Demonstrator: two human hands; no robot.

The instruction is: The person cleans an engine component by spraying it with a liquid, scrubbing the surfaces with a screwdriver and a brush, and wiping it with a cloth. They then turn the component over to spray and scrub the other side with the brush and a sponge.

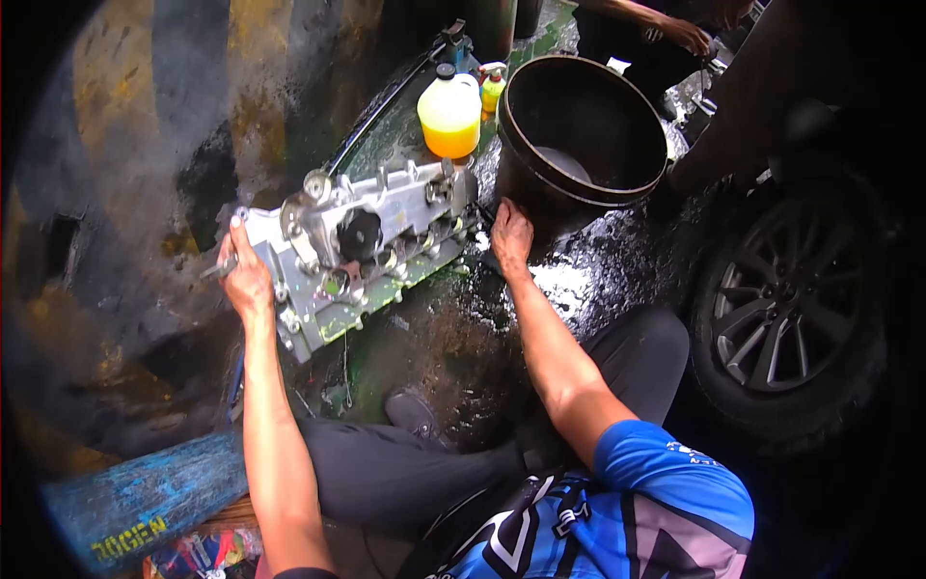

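A silver engine valve cover [362,207] with a black oil filler cap [360,234] lies tilted in front of me, its lower edge tinged green. My left hand [248,277] is closed around its left end, the thumb pressed up along a corner lug. Beside the cover's right end, my right hand [512,234] is closed with curled fingers, close to the drum's wall. Dark shapes show around those fingers; I cannot tell what they hold.
A large dark drum [634,189] stands just beyond my right hand. Behind the cover are a jug of yellow liquid [449,121] and a spray bottle [492,89]. A wheel [781,294] is at right, a blue cylinder [145,492] lower left. Another person's hand [687,37] works top right. The floor [579,289] is wet.
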